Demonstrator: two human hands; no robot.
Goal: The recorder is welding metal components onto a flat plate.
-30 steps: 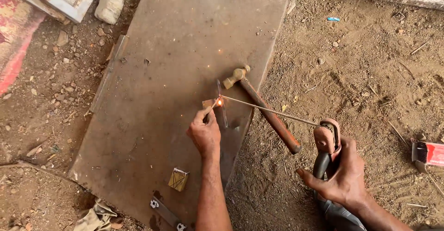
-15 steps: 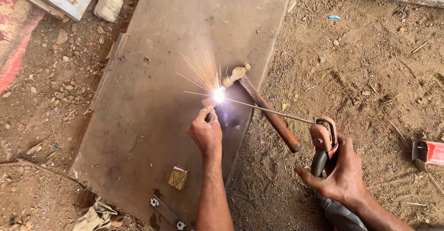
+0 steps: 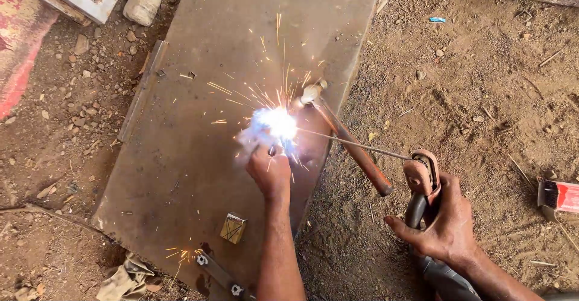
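A broad, rusty brown steel plate lies flat on the dirt ground, and it looks far too heavy and stiff to shift by hand; anyone lifting it would want both hands under a long edge. On it, close to its right edge, a hammer with a worn reddish handle rests with its head beside the flare, solid and best gripped low on the shaft. The right hand is wrapped firmly round the dark grip of a brownish electrode holder, out over the dirt to the right of the plate. From its clamp a thin, straight welding rod runs left to the white arc; the rod seems light, springy and hot at its tip, so the insulated grip is the only sensible hold. The left hand is closed just below the arc, pinching some small piece I cannot make out through the glare. A small square yellowish metal block sits apart near the plate's lower edge.
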